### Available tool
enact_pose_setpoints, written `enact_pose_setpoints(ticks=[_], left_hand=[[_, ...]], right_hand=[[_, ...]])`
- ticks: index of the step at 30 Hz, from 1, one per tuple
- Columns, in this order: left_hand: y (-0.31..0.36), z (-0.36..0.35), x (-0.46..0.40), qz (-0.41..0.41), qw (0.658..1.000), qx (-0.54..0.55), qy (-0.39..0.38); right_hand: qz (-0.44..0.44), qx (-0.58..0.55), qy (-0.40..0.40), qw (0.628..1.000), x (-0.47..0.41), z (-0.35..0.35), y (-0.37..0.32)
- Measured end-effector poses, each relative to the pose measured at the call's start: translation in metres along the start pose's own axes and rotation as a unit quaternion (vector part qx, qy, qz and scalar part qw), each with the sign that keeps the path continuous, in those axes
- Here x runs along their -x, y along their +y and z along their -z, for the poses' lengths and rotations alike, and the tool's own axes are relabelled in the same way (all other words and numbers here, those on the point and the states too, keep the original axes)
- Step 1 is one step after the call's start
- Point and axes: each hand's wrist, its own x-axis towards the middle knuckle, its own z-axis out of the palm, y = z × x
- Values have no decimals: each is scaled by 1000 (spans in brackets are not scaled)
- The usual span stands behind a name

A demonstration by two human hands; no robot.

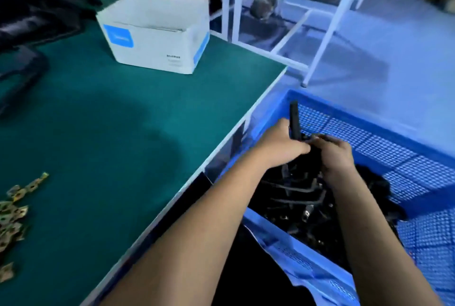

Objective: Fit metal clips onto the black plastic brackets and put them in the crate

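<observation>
Fingers of my left hand [283,143] and right hand [332,155] both grip one black bracket [294,120]. It stands over the blue crate [369,133]; clips [14,209] lie on the bench [110,120].

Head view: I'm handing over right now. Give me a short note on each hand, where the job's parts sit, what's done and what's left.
Left hand: over the blue crate, gripping an upright black plastic bracket.
Right hand: beside it, fingers curled on the same bracket's lower end.
Metal clips: loose pile on the green table, near left edge.
White box: on the table, far side.
Done: a heap of black brackets lies in the crate.
Left: whether this bracket has its clip cannot be told; clips remain to fit.
</observation>
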Motion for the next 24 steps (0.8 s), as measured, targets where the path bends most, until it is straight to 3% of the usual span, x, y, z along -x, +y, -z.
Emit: enact_pose_setpoints(ticks=[4,8,11,15,19,24], left_hand=[[-57,-42,-12,99,987,-68,-102],[-85,-60,-15,118,976,-136,-121],[-86,-65,-16,98,979,-143,-107],[-64,-57,-21,15,992,-122,-17],[-17,-36,-22,-60,989,-123,51],[43,22,-2,-172,960,-132,175]], right_hand=[[-103,163,166,967,-16,70,71],[-198,281,183,921,-12,101,99],[-202,371,202,884,-11,101,97],[-71,388,227,890,-11,77,62],[74,380,170,906,-5,31,5],[215,389,86,892,26,-49,-65]])
